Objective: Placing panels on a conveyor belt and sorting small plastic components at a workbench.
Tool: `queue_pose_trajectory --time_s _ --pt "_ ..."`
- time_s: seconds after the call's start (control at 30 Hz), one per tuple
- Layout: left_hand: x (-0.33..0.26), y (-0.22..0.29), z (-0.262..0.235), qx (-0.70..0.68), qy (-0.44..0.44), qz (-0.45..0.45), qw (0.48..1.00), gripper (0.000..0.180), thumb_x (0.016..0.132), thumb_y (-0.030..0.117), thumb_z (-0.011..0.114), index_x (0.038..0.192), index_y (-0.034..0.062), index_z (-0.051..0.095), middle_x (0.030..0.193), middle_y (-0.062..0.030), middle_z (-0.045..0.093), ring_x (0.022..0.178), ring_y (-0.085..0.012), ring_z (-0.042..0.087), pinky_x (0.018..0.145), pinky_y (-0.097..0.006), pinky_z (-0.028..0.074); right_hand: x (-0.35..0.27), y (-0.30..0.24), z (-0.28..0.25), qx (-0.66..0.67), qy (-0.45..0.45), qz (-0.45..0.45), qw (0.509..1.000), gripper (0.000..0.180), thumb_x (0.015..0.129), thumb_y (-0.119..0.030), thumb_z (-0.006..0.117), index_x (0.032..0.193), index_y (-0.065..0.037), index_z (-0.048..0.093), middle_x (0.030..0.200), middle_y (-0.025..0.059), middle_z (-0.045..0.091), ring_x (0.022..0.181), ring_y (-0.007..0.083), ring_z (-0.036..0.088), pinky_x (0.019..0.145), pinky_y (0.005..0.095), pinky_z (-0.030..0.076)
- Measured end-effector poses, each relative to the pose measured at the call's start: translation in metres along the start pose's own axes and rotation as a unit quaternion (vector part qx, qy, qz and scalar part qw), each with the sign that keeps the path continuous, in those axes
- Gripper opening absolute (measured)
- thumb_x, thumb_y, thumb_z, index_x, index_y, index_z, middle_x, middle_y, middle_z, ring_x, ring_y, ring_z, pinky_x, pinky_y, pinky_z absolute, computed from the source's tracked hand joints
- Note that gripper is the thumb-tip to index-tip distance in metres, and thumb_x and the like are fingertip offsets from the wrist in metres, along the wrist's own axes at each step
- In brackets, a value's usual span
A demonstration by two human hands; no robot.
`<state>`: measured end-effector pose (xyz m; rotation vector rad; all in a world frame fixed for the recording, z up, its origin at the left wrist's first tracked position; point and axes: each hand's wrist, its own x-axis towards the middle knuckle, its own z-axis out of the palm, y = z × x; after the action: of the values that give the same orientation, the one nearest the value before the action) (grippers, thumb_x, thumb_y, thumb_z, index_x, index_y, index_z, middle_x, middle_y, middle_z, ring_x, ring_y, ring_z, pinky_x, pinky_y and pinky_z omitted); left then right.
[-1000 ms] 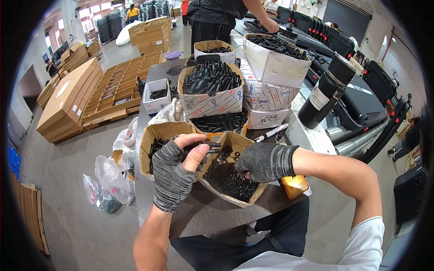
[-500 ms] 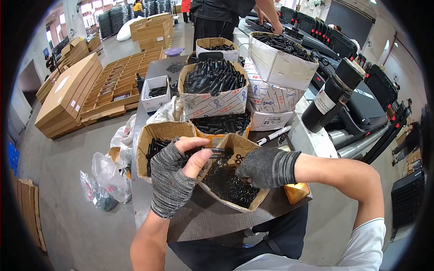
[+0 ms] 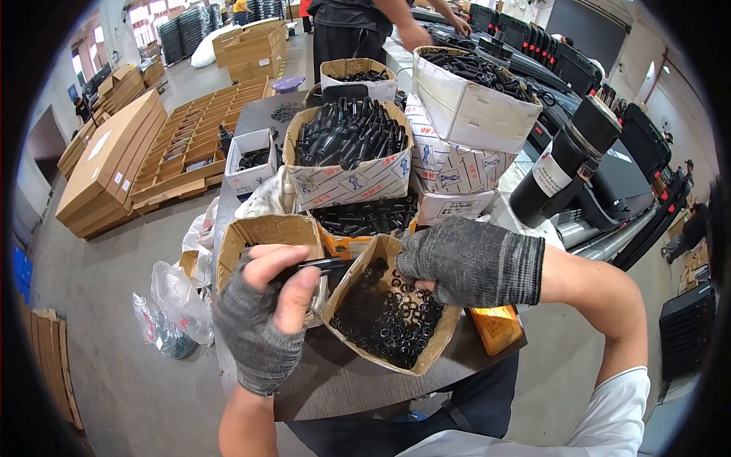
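Observation:
My left hand (image 3: 266,312), in a grey fingerless glove, grips a thin black rod-like part (image 3: 324,265) between thumb and fingers, just above the gap between two cardboard boxes. My right hand (image 3: 464,259), gloved the same way, reaches into the box of small black rings (image 3: 384,316); its fingertips are hidden inside, so what they hold is unclear. To the left stands an open brown box (image 3: 263,232), partly covered by my left hand.
Stacked boxes of black tubular parts (image 3: 346,141) fill the dark table (image 3: 343,381) behind. A black cylinder with a white label (image 3: 563,164) stands right. An orange tray (image 3: 495,327) sits under my right wrist. Another person (image 3: 358,23) works at the far end. Plastic bags (image 3: 171,308) lie left.
My left hand has stayed shut on the black part. My right hand has shifted slightly right and dipped into the box of rings. The view moved closer.

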<state>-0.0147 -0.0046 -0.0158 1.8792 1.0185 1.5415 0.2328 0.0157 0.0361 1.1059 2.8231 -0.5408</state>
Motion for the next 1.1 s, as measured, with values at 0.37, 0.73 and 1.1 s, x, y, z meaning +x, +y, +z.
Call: queue_pose_trajectory --time_s 0.37,0.73,1.1 --pt "-0.004 -0.002 -0.002 -0.008 0.042 0.053 0.998 0.022 0.082 -0.003 0.067 0.102 0.0005 0.061 0.095 -0.0122 0.064 0.087 -0.0193 0.06 0.08 -0.029 0.047 0.006 0.008 0.026 0.064 0.068 -0.095 0.991 0.027 0.075 -0.01 0.066 0.099 0.001 0.062 0.088 0.0181 0.065 0.083 0.0355 0.065 0.074 0.0413 0.054" --pt "-0.001 -0.006 0.001 0.017 0.007 0.018 1.0 0.02 0.083 0.001 0.07 0.101 0.0017 0.062 0.093 -0.0109 0.066 0.082 -0.0181 0.062 0.077 -0.029 0.049 0.036 0.013 0.066 0.002 0.014 -0.101 0.995 0.023 0.077 -0.009 0.064 0.099 -0.006 0.059 0.089 0.0117 0.059 0.084 0.0313 0.064 0.069 0.0405 0.053" --pt "-0.003 -0.001 -0.001 -0.104 -0.001 -0.185 0.977 0.019 0.086 0.01 0.071 0.103 0.0018 0.066 0.094 -0.0041 0.067 0.085 -0.0109 0.06 0.077 -0.025 0.048 0.015 -0.001 0.026 0.094 0.129 -0.048 0.986 0.02 0.077 -0.013 0.069 0.091 -0.001 0.063 0.086 0.0159 0.063 0.083 0.0324 0.064 0.073 0.0389 0.052"
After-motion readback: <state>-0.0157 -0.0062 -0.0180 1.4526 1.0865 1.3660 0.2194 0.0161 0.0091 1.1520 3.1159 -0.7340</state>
